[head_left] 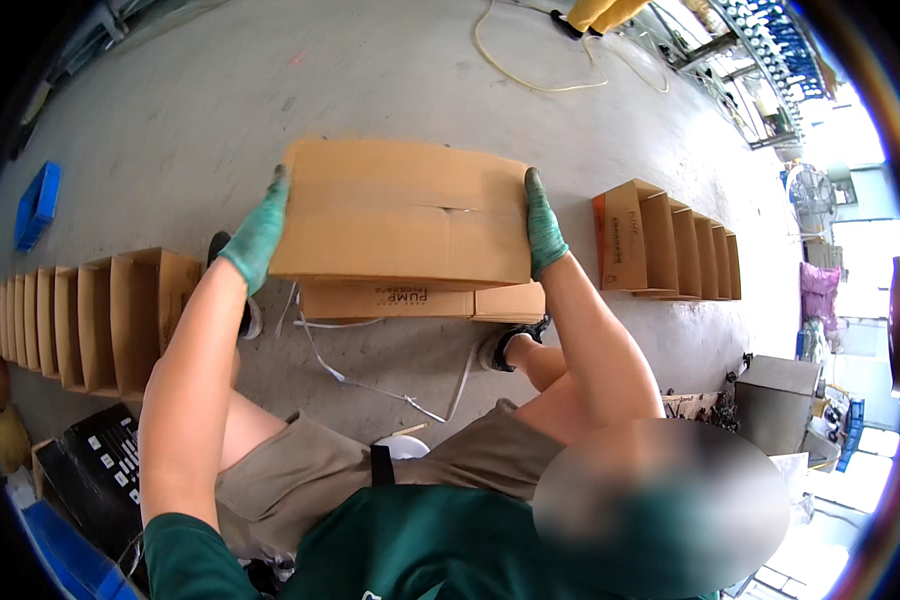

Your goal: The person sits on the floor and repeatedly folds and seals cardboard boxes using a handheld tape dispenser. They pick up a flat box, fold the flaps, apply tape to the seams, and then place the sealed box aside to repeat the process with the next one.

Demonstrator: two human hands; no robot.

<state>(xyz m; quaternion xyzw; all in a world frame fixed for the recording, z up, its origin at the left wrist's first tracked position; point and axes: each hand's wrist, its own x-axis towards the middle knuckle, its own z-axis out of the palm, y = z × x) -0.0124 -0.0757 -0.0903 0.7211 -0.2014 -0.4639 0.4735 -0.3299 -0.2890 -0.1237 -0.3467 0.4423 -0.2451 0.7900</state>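
Note:
Between my two green-gloved hands is a brown cardboard box (400, 210), its broad face with a taped centre seam turned up. My left hand (258, 232) presses against its left end, thumb side toward the far corner. At the opposite end, my right hand (544, 222) grips the box's right edge. Part of each hand's fingers is hidden behind the cardboard. Just under the box's near side another brown carton (450, 302) with dark print shows; most of it is covered, so I cannot tell whether the two touch.
Rows of open cartons stand on the floor at left (95, 325) and right (670, 245). A white strap (350, 382) lies before my feet. Far left is a blue crate (37, 206). A pale hose (515, 75) curves near another person's yellow-clad legs (602, 14).

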